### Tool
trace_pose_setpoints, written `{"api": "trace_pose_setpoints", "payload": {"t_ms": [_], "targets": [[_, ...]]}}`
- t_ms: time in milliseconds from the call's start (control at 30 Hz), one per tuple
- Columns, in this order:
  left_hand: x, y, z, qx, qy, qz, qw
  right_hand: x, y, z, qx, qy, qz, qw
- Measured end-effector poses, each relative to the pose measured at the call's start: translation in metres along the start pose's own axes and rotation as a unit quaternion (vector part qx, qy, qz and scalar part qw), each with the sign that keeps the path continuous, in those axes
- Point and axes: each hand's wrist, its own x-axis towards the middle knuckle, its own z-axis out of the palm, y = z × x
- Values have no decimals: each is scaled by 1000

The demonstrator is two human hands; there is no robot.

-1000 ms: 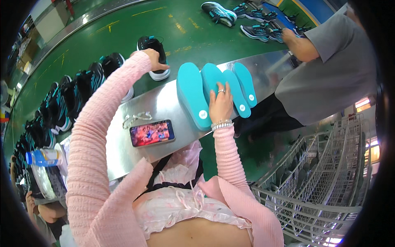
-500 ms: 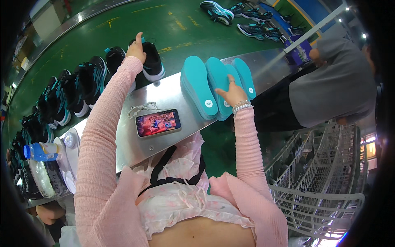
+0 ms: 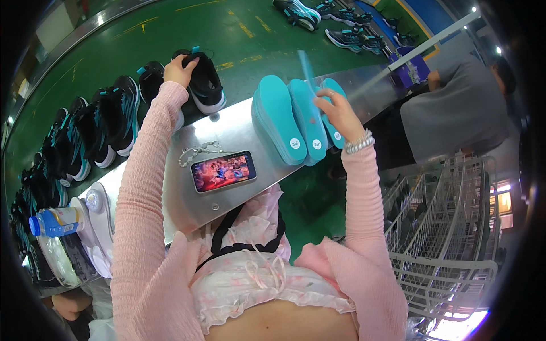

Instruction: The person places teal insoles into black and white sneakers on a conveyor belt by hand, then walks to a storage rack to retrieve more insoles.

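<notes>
At the far edge of the metal table, my left hand (image 3: 180, 71) grips the collar of a black running shoe (image 3: 208, 85) with a white sole and a teal tab. My right hand (image 3: 340, 113) pinches a teal insole (image 3: 306, 65), raised nearly edge-on and smeared by motion. It hangs above the piles of teal insoles: a left stack (image 3: 275, 113), a middle stack (image 3: 311, 128) and a right stack (image 3: 334, 88), which the hand partly covers. White round stickers mark their heel ends.
A phone (image 3: 223, 171) and a beaded chain (image 3: 199, 150) lie on the metal table (image 3: 176, 199). Black shoes (image 3: 122, 108) line the green belt to the left, near a blue-capped bottle (image 3: 54, 221) and white insoles (image 3: 102, 219). A person (image 3: 455, 113) sits at right, by wire racks (image 3: 443, 273).
My right hand has lifted an insole off the middle stack and turned it up on edge. My left hand has closed its fingers on the shoe's collar.
</notes>
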Motion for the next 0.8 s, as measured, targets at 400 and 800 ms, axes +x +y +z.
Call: {"api": "trace_pose_setpoints", "payload": {"t_ms": [400, 800], "targets": [[6, -5, -4, 3, 44, -63, 997, 145, -81, 105, 62, -418, 100, 901], [-1, -5, -20, -6, -7, -85, 996, 159, -79, 235, -262, -136, 12, 955]]}}
